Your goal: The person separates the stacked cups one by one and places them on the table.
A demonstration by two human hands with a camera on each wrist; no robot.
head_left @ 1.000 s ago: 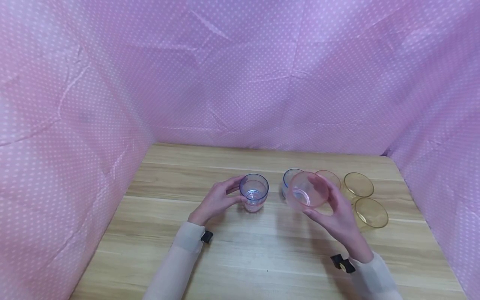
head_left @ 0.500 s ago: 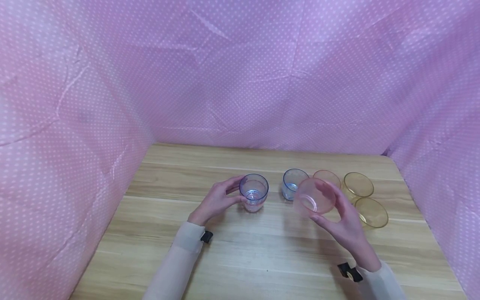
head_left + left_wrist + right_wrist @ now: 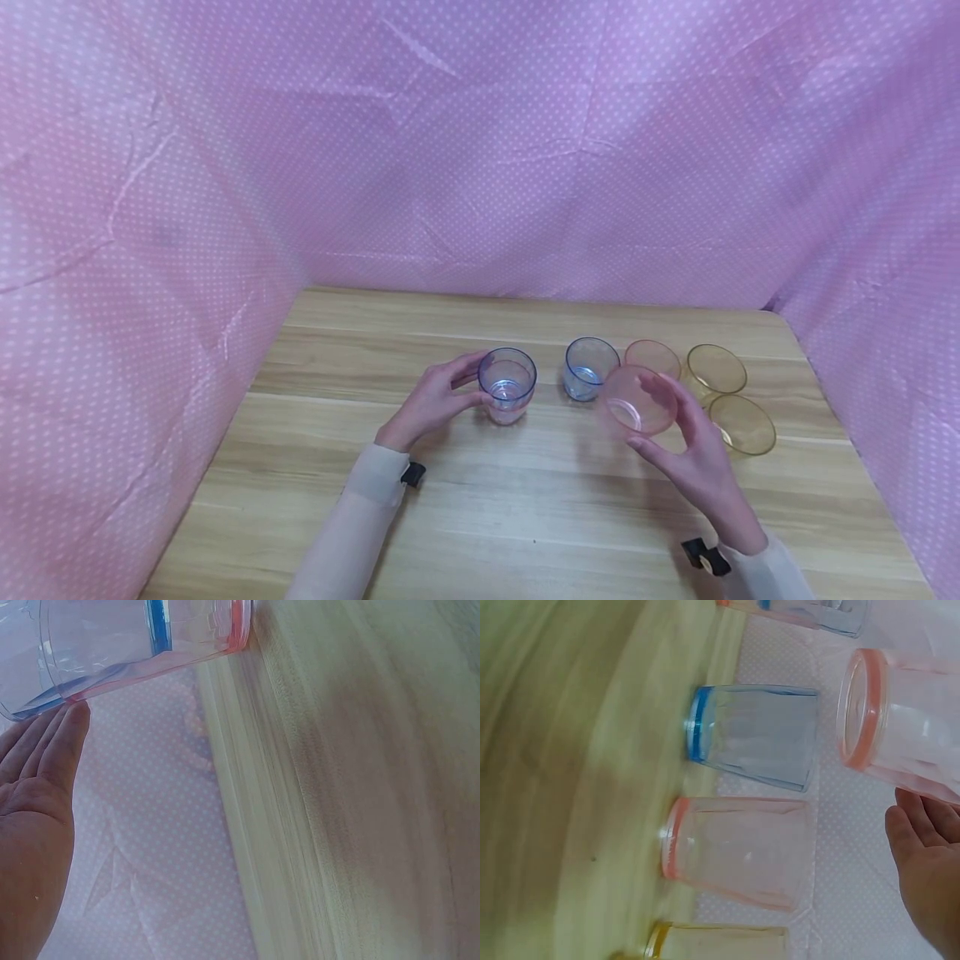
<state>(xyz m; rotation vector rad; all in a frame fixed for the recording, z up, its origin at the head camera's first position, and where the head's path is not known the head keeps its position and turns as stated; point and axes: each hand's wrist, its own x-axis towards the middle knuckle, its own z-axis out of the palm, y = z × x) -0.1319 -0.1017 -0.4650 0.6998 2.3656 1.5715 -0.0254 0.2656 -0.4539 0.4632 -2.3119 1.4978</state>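
Observation:
On the table stands a clear blue-tinted cup (image 3: 508, 373) nested in a pink-tinted cup (image 3: 507, 415). My left hand (image 3: 435, 402) grips this pair from the left, thumb on the near side and fingers behind. In the left wrist view the pink base (image 3: 238, 622) touches the wood and the blue base (image 3: 157, 626) sits higher inside. My right hand (image 3: 693, 458) holds another pink cup (image 3: 637, 402) by its right side, raised off the table. Behind it stand a blue cup (image 3: 591, 367) and a pink cup (image 3: 654, 353), the latter partly hidden.
Two yellow cups, a far one (image 3: 717, 369) and a nearer one (image 3: 742, 425), stand right of the pink cups, close to my right hand. Pink dotted cloth (image 3: 480, 167) hangs around the back and sides of the wooden table (image 3: 480, 517).
My right hand has drawn the pink cup rightward and slightly nearer, uncovering the blue cup behind it. My left hand and the nested pair have stayed put.

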